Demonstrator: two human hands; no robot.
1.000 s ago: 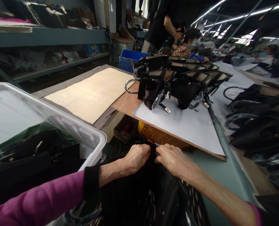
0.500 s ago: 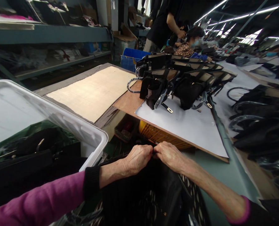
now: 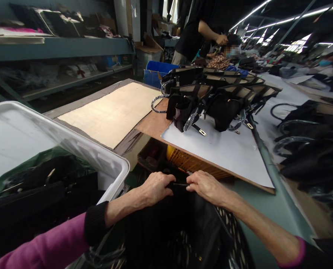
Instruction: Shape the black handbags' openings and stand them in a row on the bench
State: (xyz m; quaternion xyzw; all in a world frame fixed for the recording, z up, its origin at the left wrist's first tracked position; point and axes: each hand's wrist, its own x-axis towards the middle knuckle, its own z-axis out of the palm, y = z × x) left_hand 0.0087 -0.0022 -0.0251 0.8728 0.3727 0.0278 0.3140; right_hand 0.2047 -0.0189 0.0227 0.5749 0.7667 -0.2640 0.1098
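A black bag (image 3: pixel 180 216) lies in front of me, its upper edge facing away. My right hand (image 3: pixel 207 188) pinches that edge, thumb and fingers together. Just left of it, my left hand (image 3: pixel 156 188) is at the same edge with its thumb and forefinger parted. A thin dark strip runs across the gap between both hands. Dark material hides whether the left fingertips touch the bag. Small gold-coloured metal (image 3: pixel 198 257) shows low on the bag.
At left stands a white plastic bin (image 3: pixel 118 175) with black items inside. Several black bags (image 3: pixel 225 108) with wrapped handles sit on white paper (image 3: pixel 211 149) ahead. A yellow basket (image 3: pixel 194 160) is under the board. More bags (image 3: pixel 318 149) lie at right; people work behind.
My hands were together at the bag's edge and are now apart. The left hand has moved left and its thumb and forefinger have parted; the right has shifted slightly right.
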